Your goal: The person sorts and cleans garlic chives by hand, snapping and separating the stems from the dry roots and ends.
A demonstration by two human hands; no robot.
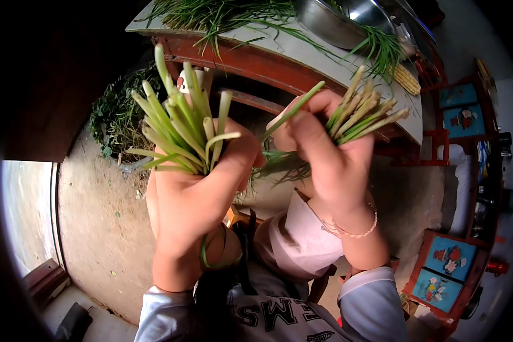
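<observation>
My left hand (205, 182) is closed round a thick bunch of chives (182, 122), their pale cut-looking ends pointing up and fanned out. My right hand (330, 148) grips a smaller bunch of chives (365, 111) with browner, drier ends. Between the thumb and forefinger of that hand a single green stalk (293, 111) slants up to the right. The two hands are held up side by side, a short gap apart. Leaves hang below between them, partly hidden by the fingers.
Ahead stands a red-sided table (239, 62) with a heap of chives (211, 14), a metal basin (330, 25) and a corn cob (406, 78). Dark greenery (125, 119) lies on the floor at left. Painted blue-panelled cabinets (447, 259) stand at right.
</observation>
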